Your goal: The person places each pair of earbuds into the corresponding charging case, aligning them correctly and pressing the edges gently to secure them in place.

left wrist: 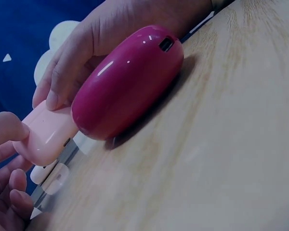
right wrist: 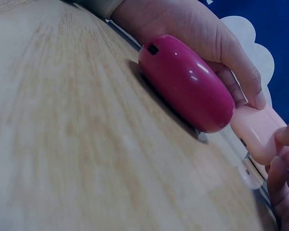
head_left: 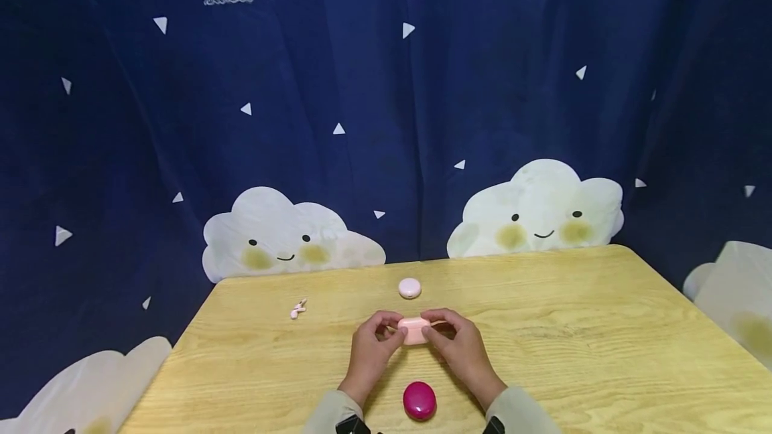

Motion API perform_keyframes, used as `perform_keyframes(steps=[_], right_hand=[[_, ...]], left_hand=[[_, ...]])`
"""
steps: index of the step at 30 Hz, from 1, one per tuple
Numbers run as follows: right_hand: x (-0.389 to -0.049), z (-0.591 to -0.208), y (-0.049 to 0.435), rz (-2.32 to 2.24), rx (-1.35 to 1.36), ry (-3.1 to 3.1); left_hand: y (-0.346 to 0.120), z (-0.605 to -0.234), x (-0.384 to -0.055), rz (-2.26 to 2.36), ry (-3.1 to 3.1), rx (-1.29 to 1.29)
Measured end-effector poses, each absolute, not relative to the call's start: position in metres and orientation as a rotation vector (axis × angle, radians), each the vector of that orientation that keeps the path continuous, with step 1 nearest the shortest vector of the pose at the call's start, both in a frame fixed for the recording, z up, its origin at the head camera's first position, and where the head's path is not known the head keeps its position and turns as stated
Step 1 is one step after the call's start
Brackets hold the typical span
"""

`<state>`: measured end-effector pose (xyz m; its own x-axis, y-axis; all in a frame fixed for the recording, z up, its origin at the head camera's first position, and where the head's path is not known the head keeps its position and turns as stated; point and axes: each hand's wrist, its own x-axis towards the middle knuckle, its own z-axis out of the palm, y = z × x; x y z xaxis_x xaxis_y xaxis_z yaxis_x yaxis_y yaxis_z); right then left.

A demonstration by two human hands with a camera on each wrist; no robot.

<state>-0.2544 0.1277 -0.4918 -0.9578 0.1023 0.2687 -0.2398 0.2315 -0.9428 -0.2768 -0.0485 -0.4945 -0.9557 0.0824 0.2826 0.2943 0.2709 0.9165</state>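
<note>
A pale pink earbud case (head_left: 414,331) is held at both ends, over the middle of the table. My left hand (head_left: 374,349) pinches its left end between thumb and fingers. At the other end my right hand (head_left: 460,347) grips it the same way. In the left wrist view the case (left wrist: 49,132) is tilted, with a small dark slot low on its side. Between my forearms, nearer to me, lies a glossy magenta rounded case (head_left: 419,400). A port opening shows on this magenta case (right wrist: 188,84) in the right wrist view.
Beyond my hands a small round light pink case (head_left: 409,288) lies on the wooden table (head_left: 579,327). Small pink earbuds (head_left: 298,309) lie further left. A dark blue curtain (head_left: 386,86) with clouds hangs behind the table's back edge.
</note>
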Motion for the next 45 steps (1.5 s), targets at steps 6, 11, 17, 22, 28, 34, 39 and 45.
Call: perform_keyframes(steps=[6,11,17,22,28,34,39,45], right_hand=[[-0.2552,-0.4921,0.1268,1.812,0.139,-2.245],[-0.2554,-0.4911,0.1262,1.863,0.113,-2.249],[-0.2566,-0.4904,0.1266,1.842,0.103,-2.278],[-0.256,-0.4898,0.1263,1.822,0.099,-2.294],[-0.2552,-0.4906,0.1266,1.817,0.088,-2.309],[-0.2551,-0.4914,0.1266,1.782,0.087,-2.314],[-0.2539,-0.4909,0.1261,1.822,0.08,-2.287],[-0.2545,-0.491,0.1258,1.834,0.069,-2.28]], left_hand=[[-0.0491,-0.4922,-0.2757,-1.753,-2.396,-0.318],[-0.0485,-0.4914,-0.2764,-1.747,-2.414,-0.321],[-0.0473,-0.4881,-0.2756,-1.746,-2.419,-0.331],[-0.048,-0.4917,-0.2773,-1.723,-2.432,-0.349],[-0.0482,-0.491,-0.2756,-1.707,-2.476,-0.328],[-0.0484,-0.4928,-0.276,-1.697,-2.48,-0.323],[-0.0485,-0.494,-0.2762,-1.662,-2.487,-0.326],[-0.0479,-0.4936,-0.2773,-1.646,-2.485,-0.332]])
